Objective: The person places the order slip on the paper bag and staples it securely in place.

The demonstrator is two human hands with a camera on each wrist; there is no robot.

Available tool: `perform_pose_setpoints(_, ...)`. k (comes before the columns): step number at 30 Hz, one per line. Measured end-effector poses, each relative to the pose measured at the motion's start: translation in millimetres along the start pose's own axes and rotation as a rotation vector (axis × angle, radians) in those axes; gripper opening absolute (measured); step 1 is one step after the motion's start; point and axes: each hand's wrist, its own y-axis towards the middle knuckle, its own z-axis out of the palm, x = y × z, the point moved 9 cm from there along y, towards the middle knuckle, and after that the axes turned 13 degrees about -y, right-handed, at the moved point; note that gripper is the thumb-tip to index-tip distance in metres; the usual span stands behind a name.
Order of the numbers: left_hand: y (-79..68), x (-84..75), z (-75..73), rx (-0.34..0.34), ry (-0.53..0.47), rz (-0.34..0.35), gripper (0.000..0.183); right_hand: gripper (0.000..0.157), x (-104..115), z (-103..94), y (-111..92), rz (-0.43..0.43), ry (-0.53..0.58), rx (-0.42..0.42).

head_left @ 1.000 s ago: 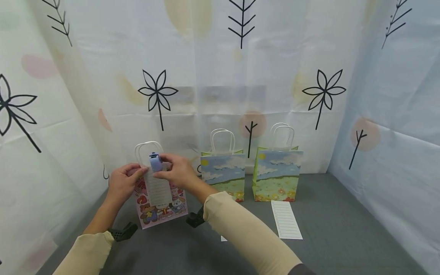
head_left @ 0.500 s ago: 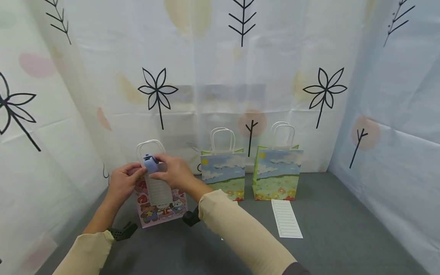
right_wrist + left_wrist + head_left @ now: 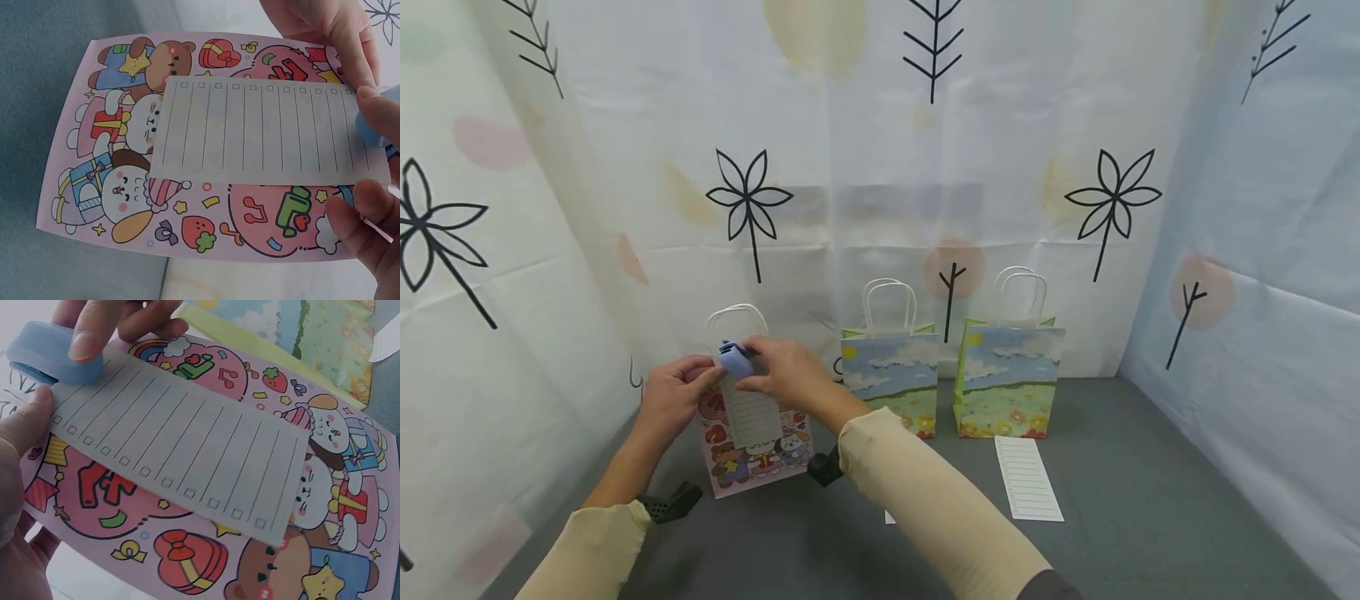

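Observation:
A pink paper gift bag point(image 3: 758, 468) with cartoon animals and white rope handles stands at the left, tilted a little. A lined white checklist slip point(image 3: 181, 440) lies over its front. My left hand point(image 3: 672, 398) pinches the slip's top corner together with the bag's upper edge. In my right hand point(image 3: 793, 373), thumb and fingers grip a small light-blue stapler point(image 3: 735, 360). The stapler overlaps the slip's top end, close to the left fingertips, as the left wrist view also shows. Its jaws are hidden there behind its body and the paper.
Two gift bags with a meadow print, one mid-table point(image 3: 891, 367) and another to its right point(image 3: 1011, 367), stand against the patterned cloth backdrop. A second checklist slip point(image 3: 1028, 479) lies before the right bag. Part of another paper point(image 3: 890, 517) shows beside the right sleeve.
My right hand has brought the stapler left and tipped it over the slip's top end, beside the left fingertips. The left hand keeps its pinch on slip and bag.

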Motion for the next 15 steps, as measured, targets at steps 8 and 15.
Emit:
perform_pose_setpoints(8,0.0,-2.4,0.3,0.062,-0.002,0.013,0.030,0.059,0.3,-2.1,0.4,-0.033,-0.044,0.014)
perform_pose_setpoints(15,-1.4,-3.0,1.0,0.054,-0.019,0.021,0.028,0.056,2.1,-1.3,0.4,-0.057,-0.069,0.019)
